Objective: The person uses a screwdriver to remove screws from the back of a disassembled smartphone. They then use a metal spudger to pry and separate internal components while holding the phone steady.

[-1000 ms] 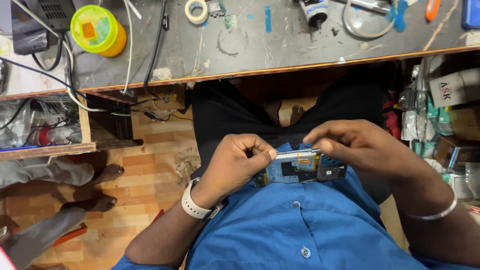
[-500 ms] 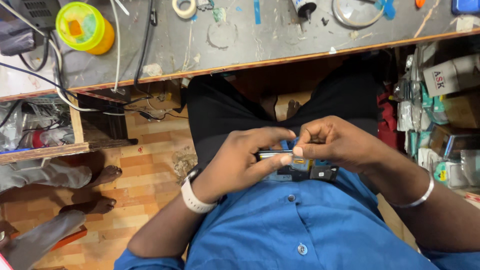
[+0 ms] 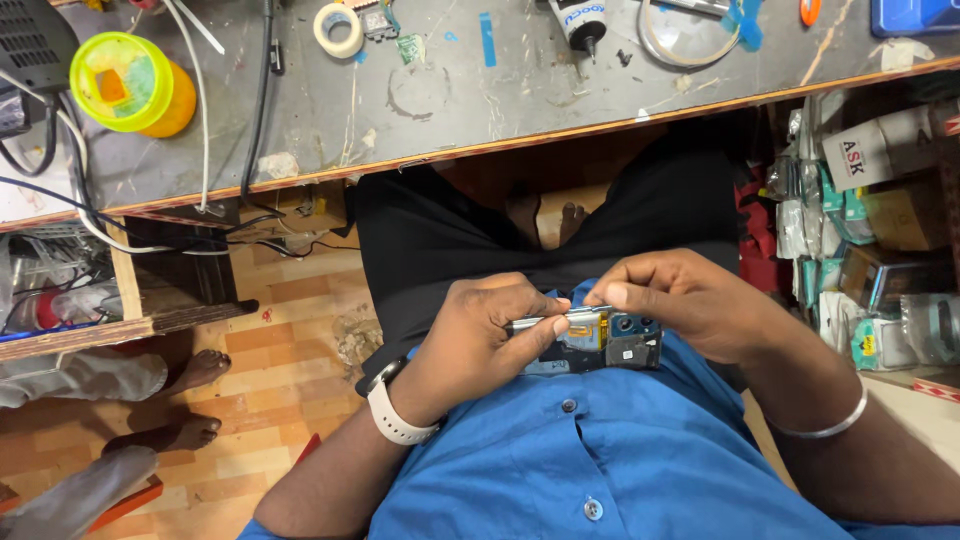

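Observation:
Over my lap, both hands hold an opened phone [image 3: 612,344] with its back off, its circuit board and camera openings showing. My left hand [image 3: 478,338], with a white watch on the wrist, grips the phone's left side and a thin metal tool [image 3: 540,322] that lies across the top edge. My right hand [image 3: 685,300], with a silver bangle on the wrist, pinches a small yellowish part [image 3: 588,326] on the board with thumb and forefinger. I wear a blue shirt and black trousers.
A scratched grey workbench [image 3: 450,100] runs across the top, with a yellow-lidded tub [image 3: 128,82], a tape roll [image 3: 338,28], cables and a glue bottle [image 3: 580,20]. Boxes and packets [image 3: 860,220] are stacked on the right. Another person's bare feet [image 3: 190,400] rest on the floor at left.
My hands and the phone have kept their place in my lap. The right thumb and forefinger have shifted slightly left onto the yellowish part, and the camera has tilted a little.

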Demonstrator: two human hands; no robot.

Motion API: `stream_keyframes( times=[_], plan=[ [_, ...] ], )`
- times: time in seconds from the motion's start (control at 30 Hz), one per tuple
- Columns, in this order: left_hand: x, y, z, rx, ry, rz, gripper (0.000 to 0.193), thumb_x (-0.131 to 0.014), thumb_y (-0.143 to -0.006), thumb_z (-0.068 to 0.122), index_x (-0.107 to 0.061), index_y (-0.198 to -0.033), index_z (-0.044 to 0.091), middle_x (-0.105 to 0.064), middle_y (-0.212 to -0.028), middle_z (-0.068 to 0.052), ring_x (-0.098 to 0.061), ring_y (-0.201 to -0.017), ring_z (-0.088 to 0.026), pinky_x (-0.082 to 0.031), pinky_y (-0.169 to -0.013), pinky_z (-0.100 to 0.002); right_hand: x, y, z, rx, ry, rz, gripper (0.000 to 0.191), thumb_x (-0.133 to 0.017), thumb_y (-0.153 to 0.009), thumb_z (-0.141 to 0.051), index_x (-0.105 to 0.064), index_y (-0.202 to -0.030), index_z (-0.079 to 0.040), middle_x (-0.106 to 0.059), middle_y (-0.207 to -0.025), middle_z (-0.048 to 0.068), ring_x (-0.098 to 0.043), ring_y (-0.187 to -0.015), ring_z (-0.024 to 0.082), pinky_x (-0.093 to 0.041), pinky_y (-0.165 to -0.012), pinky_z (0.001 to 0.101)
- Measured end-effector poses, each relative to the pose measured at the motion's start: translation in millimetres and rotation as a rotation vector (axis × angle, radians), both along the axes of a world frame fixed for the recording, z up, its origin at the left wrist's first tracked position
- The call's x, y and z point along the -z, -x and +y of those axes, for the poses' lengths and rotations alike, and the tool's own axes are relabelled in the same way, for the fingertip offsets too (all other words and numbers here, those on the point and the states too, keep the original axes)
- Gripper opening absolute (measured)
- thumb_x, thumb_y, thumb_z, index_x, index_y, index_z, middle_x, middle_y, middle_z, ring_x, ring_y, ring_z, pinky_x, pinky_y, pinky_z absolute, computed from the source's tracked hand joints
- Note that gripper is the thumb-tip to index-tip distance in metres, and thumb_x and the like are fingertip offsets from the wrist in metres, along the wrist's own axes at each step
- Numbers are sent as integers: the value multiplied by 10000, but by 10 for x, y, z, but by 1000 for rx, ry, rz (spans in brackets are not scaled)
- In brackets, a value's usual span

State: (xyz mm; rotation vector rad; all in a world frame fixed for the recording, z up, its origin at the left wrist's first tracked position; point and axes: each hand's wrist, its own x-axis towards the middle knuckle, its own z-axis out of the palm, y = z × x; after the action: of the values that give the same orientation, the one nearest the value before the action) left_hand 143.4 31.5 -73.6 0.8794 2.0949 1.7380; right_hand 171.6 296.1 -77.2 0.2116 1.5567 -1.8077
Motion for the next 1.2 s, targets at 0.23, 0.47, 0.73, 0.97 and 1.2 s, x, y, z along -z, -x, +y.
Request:
stream_keyframes(
  times=[0.23,0.47,0.73,0.97,1.2],
  plan=[
    [-13,-36,10,17,62,93,151,-775,-904,148,-756,-989,25,-711,-817,-111,-714,-705,-227,-541,-630,-306,230,-125,-95,16,-30,116,188,-729,-946,-150,-729,-950,38,-753,-890,79,-666,-808,107,-540,-737,263],
    [-3,-73,-11,-31,-4,21,123,-757,-932,139,-738,-959,20,-740,-875,-88,-745,-725,-184,-567,-634,-284,4,-191,-11,266,99,-148,349,-578,-900,-275,-726,-1060,-2,-778,-929,95,-708,-846,137,-568,-768,287],
    [-48,-117,16,-63,46,87,133,-774,-892,138,-767,-954,21,-714,-787,-99,-705,-653,-182,-527,-577,-292,188,-383,17,218,-71,126,248,-696,-964,-202,-734,-978,42,-749,-867,81,-654,-769,111,-543,-700,268],
    [-508,281,-10,-120,11,296,155,-771,-933,156,-735,-979,12,-715,-853,-100,-711,-715,-210,-534,-635,-304,-163,121,-67,259,-201,426,220,-686,-970,-213,-711,-995,5,-723,-848,35,-634,-757,69,-528,-670,237],
    [-1089,1339,-189,-235,85,684,151,-772,-951,177,-751,-974,29,-707,-852,-95,-685,-749,-234,-495,-665,-330,-749,1297,-361,357,-304,1019,157,-674,-1004,-141,-705,-1072,-3,-709,-883,2,-609,-795,55,-496,-698,229]
  ],
)
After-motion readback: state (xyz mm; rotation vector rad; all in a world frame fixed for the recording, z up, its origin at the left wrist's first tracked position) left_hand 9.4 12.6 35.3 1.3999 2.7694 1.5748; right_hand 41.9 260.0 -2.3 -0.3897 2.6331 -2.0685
